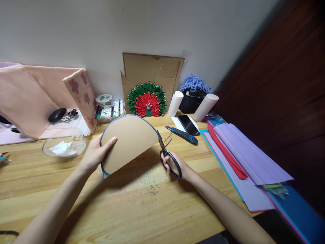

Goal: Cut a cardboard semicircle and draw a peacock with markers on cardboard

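Observation:
My left hand (100, 150) grips the left side of a tan cardboard half-circle (129, 140), thumb on top. A blue edging runs along the curved rim, with a loose bit at the lower left corner. In my right hand (175, 164) is a pair of black-handled scissors (164, 149), fingers through the loops. Their blades meet the right end of the cardboard's curve. A thin curled scrap (167, 139) lies just beyond the blades. The piece is held tilted a little above the wooden table (149, 217), casting a shadow on it.
A blue utility knife (183, 135) and a dark phone (188, 124) lie behind the scissors. Coloured sheets (254, 152) are stacked at right. A clear bowl (64, 142) stands left. At the back are markers (111, 112), a red-and-green peacock fan (147, 100) and white rolls (175, 103).

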`<action>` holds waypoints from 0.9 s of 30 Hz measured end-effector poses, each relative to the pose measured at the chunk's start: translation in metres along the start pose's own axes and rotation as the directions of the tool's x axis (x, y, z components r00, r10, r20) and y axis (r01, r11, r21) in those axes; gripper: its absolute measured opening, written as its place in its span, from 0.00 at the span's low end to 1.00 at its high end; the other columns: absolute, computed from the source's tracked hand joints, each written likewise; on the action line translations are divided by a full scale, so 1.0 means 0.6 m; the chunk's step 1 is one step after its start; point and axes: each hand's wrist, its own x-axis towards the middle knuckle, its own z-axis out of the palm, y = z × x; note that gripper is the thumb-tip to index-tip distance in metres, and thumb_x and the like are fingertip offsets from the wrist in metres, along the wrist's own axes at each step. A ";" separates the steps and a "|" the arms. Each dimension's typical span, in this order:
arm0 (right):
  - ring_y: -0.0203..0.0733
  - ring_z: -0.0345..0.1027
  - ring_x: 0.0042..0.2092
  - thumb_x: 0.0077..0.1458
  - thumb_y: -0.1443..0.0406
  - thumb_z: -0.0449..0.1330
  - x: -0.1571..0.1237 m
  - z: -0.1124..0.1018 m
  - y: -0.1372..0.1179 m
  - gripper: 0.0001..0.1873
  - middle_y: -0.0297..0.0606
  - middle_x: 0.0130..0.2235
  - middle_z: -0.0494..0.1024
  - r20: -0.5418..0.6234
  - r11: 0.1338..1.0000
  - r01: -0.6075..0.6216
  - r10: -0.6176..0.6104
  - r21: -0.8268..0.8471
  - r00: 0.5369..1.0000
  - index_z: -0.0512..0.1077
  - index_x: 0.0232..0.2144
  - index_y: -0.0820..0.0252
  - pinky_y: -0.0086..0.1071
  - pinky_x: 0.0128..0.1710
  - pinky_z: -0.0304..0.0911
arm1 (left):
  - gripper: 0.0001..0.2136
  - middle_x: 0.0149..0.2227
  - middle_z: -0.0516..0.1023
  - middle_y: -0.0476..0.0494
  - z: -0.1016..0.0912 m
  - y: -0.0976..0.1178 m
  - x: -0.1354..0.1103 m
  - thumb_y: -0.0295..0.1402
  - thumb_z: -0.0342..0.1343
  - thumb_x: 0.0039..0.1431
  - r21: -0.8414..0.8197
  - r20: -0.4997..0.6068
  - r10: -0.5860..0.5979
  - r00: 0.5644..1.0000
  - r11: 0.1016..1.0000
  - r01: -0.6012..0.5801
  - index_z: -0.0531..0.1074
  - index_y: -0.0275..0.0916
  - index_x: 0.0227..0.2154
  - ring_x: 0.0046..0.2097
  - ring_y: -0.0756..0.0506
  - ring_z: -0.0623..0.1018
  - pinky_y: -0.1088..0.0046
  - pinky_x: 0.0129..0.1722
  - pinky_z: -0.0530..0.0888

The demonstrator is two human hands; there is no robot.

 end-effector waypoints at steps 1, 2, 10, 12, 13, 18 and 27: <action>0.28 0.52 0.15 0.41 0.36 0.49 -0.001 -0.003 -0.003 0.31 0.25 0.15 0.57 -0.004 0.999 0.001 -0.001 -0.034 1.000 0.59 0.24 0.59 0.24 0.14 0.52 | 0.25 0.45 0.76 0.40 -0.004 -0.001 0.002 0.48 0.57 0.45 0.004 0.005 -0.005 1.000 1.000 0.005 0.70 0.37 0.44 0.44 0.38 0.75 0.65 0.42 0.73; 0.28 0.52 0.15 0.41 0.37 0.50 -0.002 -0.006 -0.006 0.31 0.25 0.15 0.57 -0.007 0.998 -0.004 0.004 -0.064 1.000 0.59 0.24 0.59 0.24 0.13 0.51 | 0.25 0.44 0.76 0.40 -0.009 -0.002 0.005 0.48 0.57 0.45 0.008 0.005 -0.009 1.000 1.000 0.009 0.70 0.37 0.43 0.44 0.38 0.75 0.65 0.41 0.73; 0.29 0.54 0.18 0.40 0.35 0.45 -0.005 -0.006 -0.017 0.34 0.27 0.18 0.59 0.120 0.994 0.030 -0.018 -0.103 0.993 0.59 0.26 0.60 0.25 0.18 0.57 | 0.25 0.41 0.77 0.40 -0.027 0.011 0.007 0.49 0.57 0.45 0.119 0.065 -0.032 0.997 0.993 0.024 0.70 0.37 0.43 0.42 0.37 0.75 0.65 0.39 0.75; 0.30 0.54 0.19 0.38 0.33 0.43 -0.002 0.003 -0.006 0.36 0.26 0.18 0.58 0.123 0.999 0.020 -0.014 -0.048 0.992 0.58 0.26 0.60 0.26 0.19 0.58 | 0.24 0.41 0.77 0.40 -0.026 0.012 0.005 0.48 0.57 0.45 0.133 0.084 -0.033 0.996 0.991 0.021 0.70 0.37 0.43 0.42 0.37 0.75 0.64 0.39 0.75; 0.30 0.54 0.18 0.37 0.33 0.43 -0.001 0.007 0.002 0.36 0.26 0.18 0.57 0.110 1.000 0.002 0.000 -0.018 0.994 0.58 0.27 0.60 0.26 0.18 0.58 | 0.24 0.41 0.77 0.40 -0.026 0.012 0.004 0.48 0.57 0.45 0.136 0.090 -0.032 0.995 0.991 0.020 0.70 0.37 0.43 0.42 0.37 0.75 0.64 0.39 0.75; 0.30 0.54 0.17 0.44 0.37 0.47 0.002 0.010 0.026 0.31 0.26 0.18 0.58 0.020 0.995 -0.016 0.018 -0.098 1.000 0.58 0.28 0.59 0.24 0.15 0.54 | 0.22 0.43 0.76 0.41 -0.030 0.003 0.008 0.47 0.56 0.47 0.138 0.103 -0.044 0.994 0.990 0.030 0.70 0.38 0.42 0.43 0.38 0.75 0.66 0.39 0.74; 0.32 0.58 0.20 0.51 0.52 0.54 -0.003 -0.008 -0.031 0.17 0.29 0.20 0.65 0.021 0.889 -0.013 0.025 -0.458 0.999 0.57 0.23 0.58 0.25 0.20 0.52 | 0.22 0.41 0.78 0.41 -0.048 -0.007 0.019 0.45 0.60 0.44 0.038 0.128 -0.136 0.982 0.991 0.132 0.72 0.40 0.41 0.39 0.40 0.77 0.71 0.33 0.76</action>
